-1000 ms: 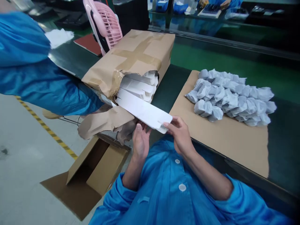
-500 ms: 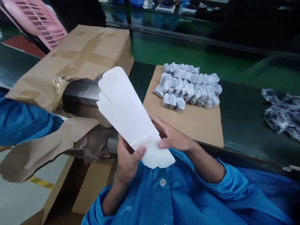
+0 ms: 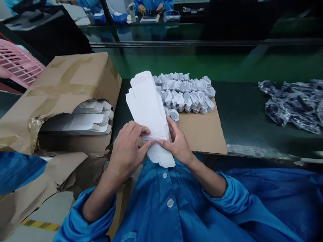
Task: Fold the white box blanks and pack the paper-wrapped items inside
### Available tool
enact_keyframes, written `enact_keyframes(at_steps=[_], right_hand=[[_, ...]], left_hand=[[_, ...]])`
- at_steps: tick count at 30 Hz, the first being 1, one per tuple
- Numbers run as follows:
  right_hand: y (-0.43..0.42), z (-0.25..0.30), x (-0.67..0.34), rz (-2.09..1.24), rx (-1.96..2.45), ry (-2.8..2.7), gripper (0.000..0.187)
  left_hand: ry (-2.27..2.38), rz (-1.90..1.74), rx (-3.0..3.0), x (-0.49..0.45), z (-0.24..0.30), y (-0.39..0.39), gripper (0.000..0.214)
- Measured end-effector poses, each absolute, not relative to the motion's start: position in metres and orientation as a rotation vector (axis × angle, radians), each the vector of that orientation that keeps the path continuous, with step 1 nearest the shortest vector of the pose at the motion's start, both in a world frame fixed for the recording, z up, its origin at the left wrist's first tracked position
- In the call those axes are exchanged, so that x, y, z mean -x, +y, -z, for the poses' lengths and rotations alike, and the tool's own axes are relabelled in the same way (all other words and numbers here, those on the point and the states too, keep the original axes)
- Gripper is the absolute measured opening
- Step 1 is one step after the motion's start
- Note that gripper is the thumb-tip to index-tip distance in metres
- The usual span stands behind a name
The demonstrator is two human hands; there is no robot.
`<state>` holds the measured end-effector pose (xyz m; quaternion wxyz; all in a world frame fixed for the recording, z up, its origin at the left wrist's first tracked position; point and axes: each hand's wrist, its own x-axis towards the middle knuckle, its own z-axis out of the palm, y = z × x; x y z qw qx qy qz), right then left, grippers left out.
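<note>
A white folding carton [image 3: 151,107], long and mostly flat with flaps at both ends, is held in front of my chest. My left hand [image 3: 130,144] pinches its left side near the lower end, thumb and fingers on the upper face. My right hand [image 3: 178,141] grips the right edge, with the thumb on top and the fingers partly hidden behind. Behind the carton, rows of small grey-white wrapped bundles [image 3: 186,99] lie on a brown cardboard sheet [image 3: 204,134].
On the left a torn-open cardboard box [image 3: 75,74] holds several flat white cartons [image 3: 80,122]. Clear plastic-bagged dark items [image 3: 295,104] lie at the right. A pink fan [image 3: 17,62] stands far left. Across the line, a co-worker's hands [image 3: 151,8] are visible.
The view has turned, so the carton stands more upright. My left hand has moved from beneath the carton's lower edge onto its upper face, with both thumbs now close together.
</note>
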<state>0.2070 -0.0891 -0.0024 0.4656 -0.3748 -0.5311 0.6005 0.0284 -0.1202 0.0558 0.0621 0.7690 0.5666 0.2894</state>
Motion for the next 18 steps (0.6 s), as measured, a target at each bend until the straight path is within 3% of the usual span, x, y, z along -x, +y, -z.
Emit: enact_keyframes(at_steps=[5,14,16,18], right_hand=[[-0.09,0.003,-0.213,-1.291,0.977,-1.429,0.1],[-0.096,-0.002,-0.211,-1.556,0.954,-1.222,0.104],[-0.098,-0.002,-0.209,-1.749,0.895,-1.04,0.097],[-0.099,-0.003,-0.208,-1.899,0.846,-0.88,0.079]], left_hand=[[1.586,-0.783,-2.324,-0.028,-0.063,-0.114,0.008],[1.474,-0.946,-2.442,-0.037,-0.055,-0.119,0.012],[1.426,-1.097,-2.423,-0.042,-0.053,-0.124,0.008],[1.362,-1.386,-2.262,-0.044,-0.048,-0.129,0.011]])
